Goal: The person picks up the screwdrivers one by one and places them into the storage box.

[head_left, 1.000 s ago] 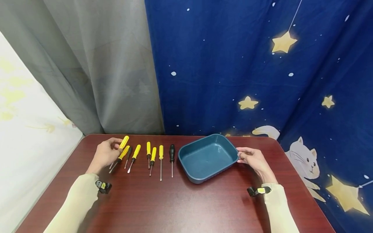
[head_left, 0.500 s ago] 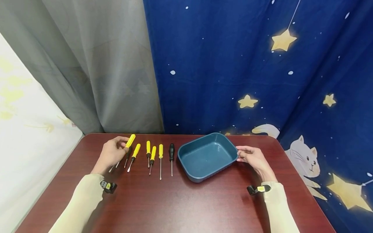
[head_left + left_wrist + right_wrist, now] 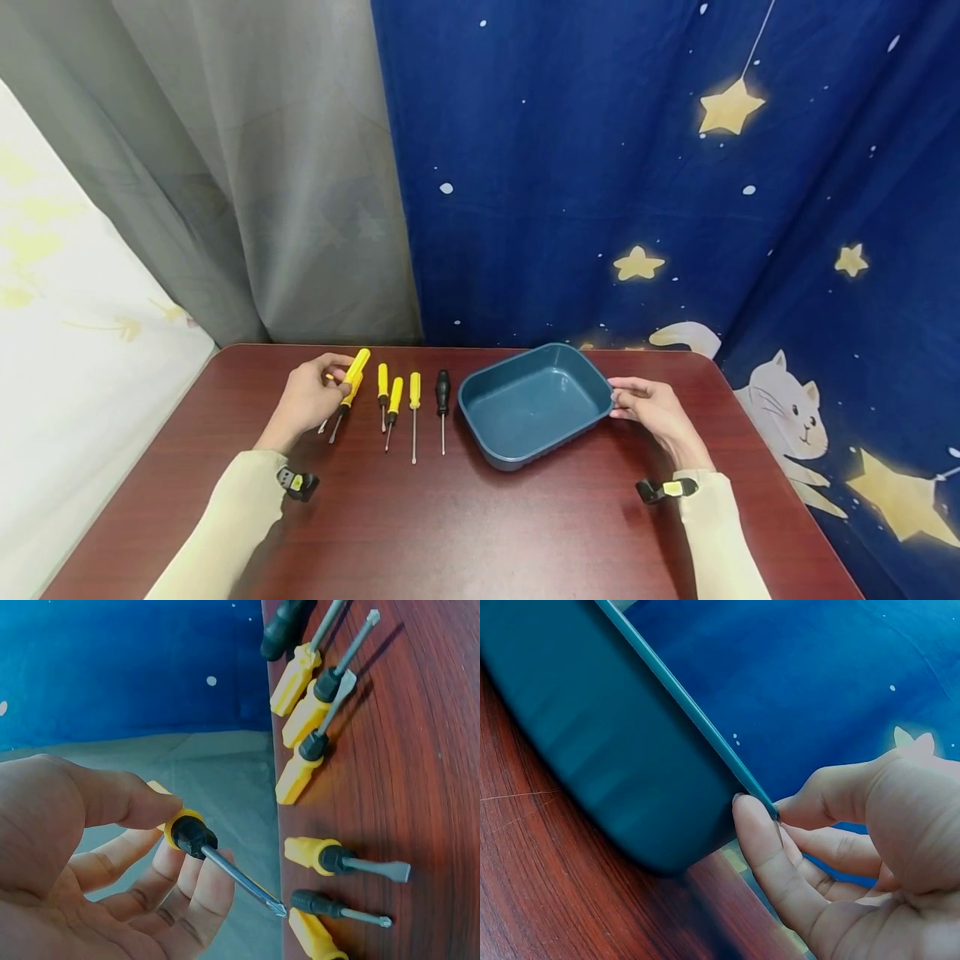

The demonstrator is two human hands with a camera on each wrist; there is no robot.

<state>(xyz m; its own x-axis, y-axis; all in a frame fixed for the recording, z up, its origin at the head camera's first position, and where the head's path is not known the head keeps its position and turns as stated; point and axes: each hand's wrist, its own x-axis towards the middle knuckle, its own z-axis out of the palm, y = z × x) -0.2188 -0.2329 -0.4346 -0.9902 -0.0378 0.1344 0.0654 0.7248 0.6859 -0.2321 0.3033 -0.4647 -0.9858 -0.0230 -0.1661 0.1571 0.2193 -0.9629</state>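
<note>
Cream sleeves reach over the near part of the desk, one to the left of the teal bin and one to its right, each with a small black device at the wrist. Left of the bin, the left grip pinches a screwdriver by its yellow handle, thumb against fingers, and the left wrist view shows its shaft sticking out free. That hold would best be firm without squeezing, with the tool raised enough for its shaft to clear whatever lies below. Further screwdrivers lie near that grip, partly hidden in the head view; between them and the bin come three yellow-handled screwdrivers and, just beside the bin's left end, a black-handled screwdriver. A low sweep toward the bin could nudge this row, so lifting before any sideways travel looks wise. At the bin's right end the right grip pinches the rim between thumb and fingertips; light, even pressure should steady the bin without tipping it. Beyond the bin hang a grey curtain and a star-printed blue curtain.
</note>
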